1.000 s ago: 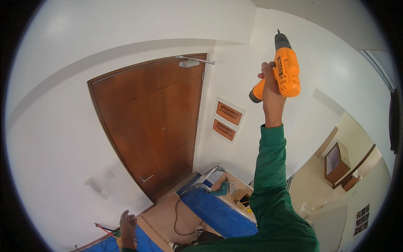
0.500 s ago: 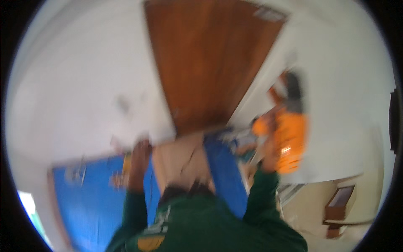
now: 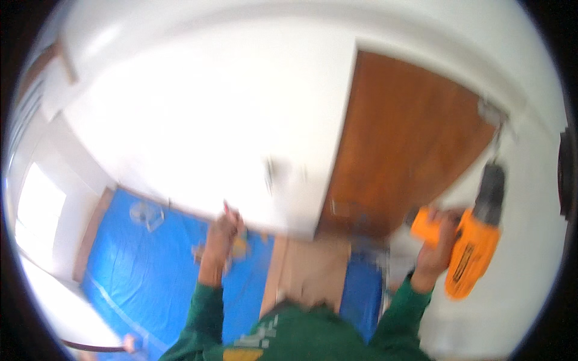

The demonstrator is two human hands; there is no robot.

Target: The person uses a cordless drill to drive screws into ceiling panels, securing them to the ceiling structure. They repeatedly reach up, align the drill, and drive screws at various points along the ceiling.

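Observation:
My right hand [image 3: 438, 249] is wrapped round the handle of an orange power drill [image 3: 472, 253]. The drill has a dark chuck [image 3: 492, 186], and a long thin bit points upward from it. To the left, my left hand [image 3: 223, 236] is raised before the white wall with its fingers closed. A small reddish tip shows above those fingers, too blurred to name. On the wall [image 3: 271, 108], between the two hands, is a dark blurred mark [image 3: 271, 173].
A brown wooden door [image 3: 403, 138] stands in the wall to the right. Blue sheeting [image 3: 156, 265] covers the floor at left, with a white fan [image 3: 147, 215] on it. Tan board [image 3: 313, 268] lies below me. At far left is a bright window [image 3: 42, 204].
My view has swung left, so the door now appears further right and the window shows. The drill stays in my right hand, now further right in view and tilted. My left hand stays closed.

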